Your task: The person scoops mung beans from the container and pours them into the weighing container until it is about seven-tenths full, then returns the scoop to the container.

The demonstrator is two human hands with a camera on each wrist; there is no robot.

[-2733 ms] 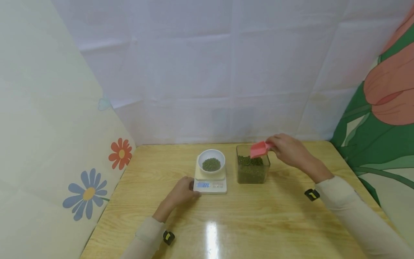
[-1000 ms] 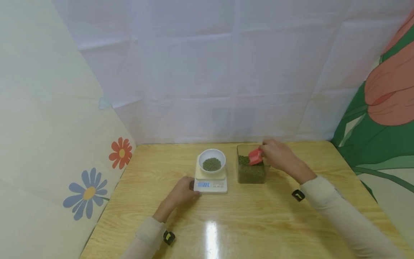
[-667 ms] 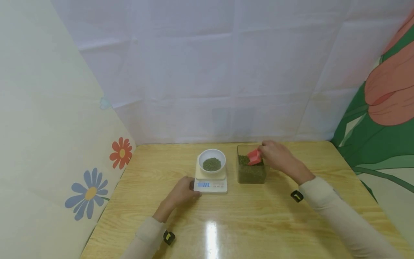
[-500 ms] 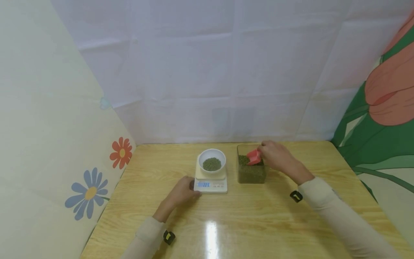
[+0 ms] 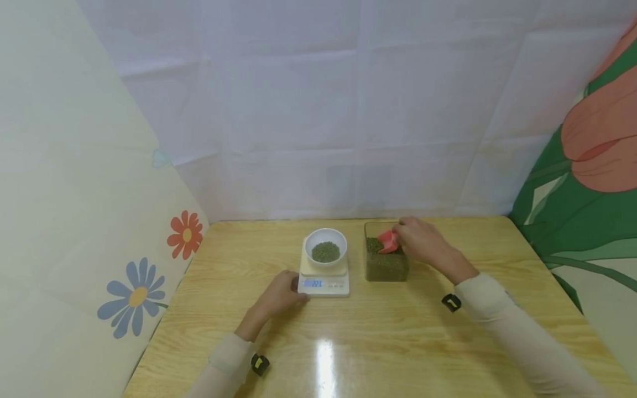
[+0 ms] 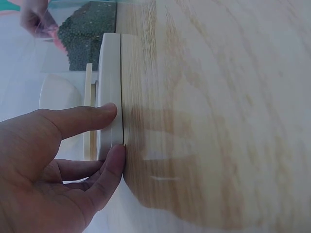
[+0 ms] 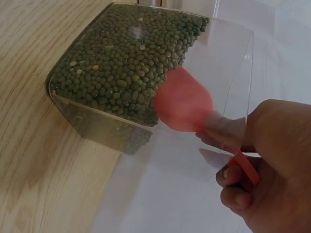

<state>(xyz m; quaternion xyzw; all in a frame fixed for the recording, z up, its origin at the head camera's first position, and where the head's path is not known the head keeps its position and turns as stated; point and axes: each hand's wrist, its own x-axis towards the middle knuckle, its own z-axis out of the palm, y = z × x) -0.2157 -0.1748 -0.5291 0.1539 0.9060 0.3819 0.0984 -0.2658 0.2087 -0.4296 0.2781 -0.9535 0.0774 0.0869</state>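
My right hand (image 5: 423,241) grips the handle of a pink scoop (image 7: 182,99), whose bowl presses into the green mung beans (image 7: 116,58) inside a clear square container (image 5: 387,268). The scoop's front edge is hidden among the beans. My left hand (image 5: 277,297) holds the front left corner of a white kitchen scale (image 5: 323,287); in the left wrist view its thumb lies on the front side of the scale (image 6: 109,82) and a finger touches the corner. On the scale sits a white bowl (image 5: 325,235) with mung beans in it. The lit display seems to read 223.
The container stands on the wooden table (image 5: 378,337) just right of the scale, with a narrow gap between. A white cloth backdrop (image 5: 298,138) rises behind the table's far edge. Flower-patterned panels flank both sides.
My right hand has come down and left, lowering the scoop from above the container into the beans, and lately shifts slightly further left. The left hand, scale and bowl stay put.
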